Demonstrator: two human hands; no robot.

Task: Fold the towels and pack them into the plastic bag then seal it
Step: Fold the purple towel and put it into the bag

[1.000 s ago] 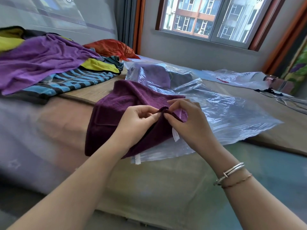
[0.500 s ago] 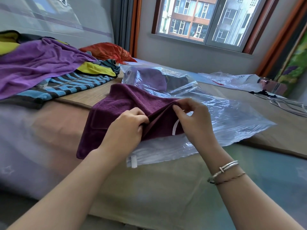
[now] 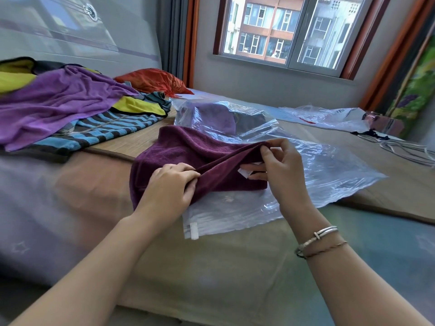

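Both hands clenched on maroon towel (image 3: 188,151): left hand (image 3: 173,184) bunching edge, right hand (image 3: 280,168) pinching fold; white label (image 3: 244,171) unreadable; zip bag (image 3: 329,175) at 3 o'clock.

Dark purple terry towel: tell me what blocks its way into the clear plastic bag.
Nothing visible blocks it. Both hands grip the dark purple terry towel, which lies on the clear plastic bag; the bag's zip end lies flat.

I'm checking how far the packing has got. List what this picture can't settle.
All in the head view:
- Contents of the far bag: a purple cloth shows through, but glare and crumpled plastic hide how many towels it holds.
- Near bag: the maroon towel and both hands cover part of it.
- Left hand fingertips: buried in a towel fold.
- White tag: print too small.
- Towel pile: cut off by the left edge.
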